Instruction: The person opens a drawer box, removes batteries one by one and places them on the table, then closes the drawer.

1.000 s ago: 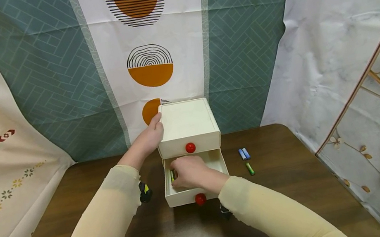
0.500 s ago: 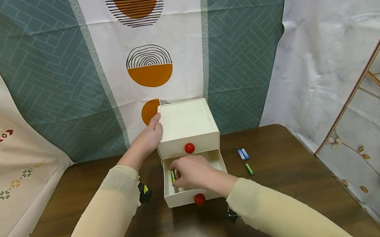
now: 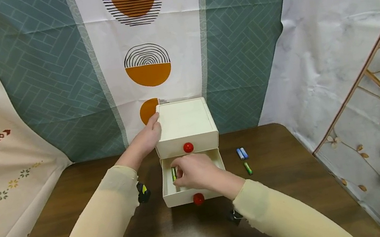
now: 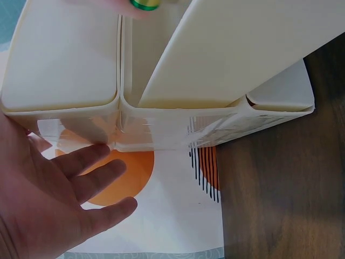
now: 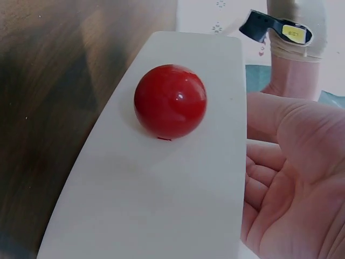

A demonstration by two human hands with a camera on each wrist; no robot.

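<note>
- two hands work at one white box [image 3: 186,118]: the right hand [image 3: 197,171] is inside the lower drawer [image 3: 180,198], the left hand [image 3: 147,138] lies against the box's left side.
- the battery [image 3: 174,174], green, is in the left part of the open drawer; the right fingers are curled and seem to pinch it, though the palm hides much.
- the left fingers are apart, almost straight, and look to steady the box rather than grasp it.
- on the table [image 3: 284,186], right of the box, are two blue batteries [image 3: 240,154] side by side, and a little nearer to the person one loose green battery [image 3: 248,168].
- the step in hand, i judge, is placing or taking this battery; from this moment alone i cannot tell which.
- for placing, the next move calls for loosening the fingers and lifting the hand free; for taking, a firm pinch and raising the battery above the drawer wall, under the upper drawer [image 3: 170,147].
</note>
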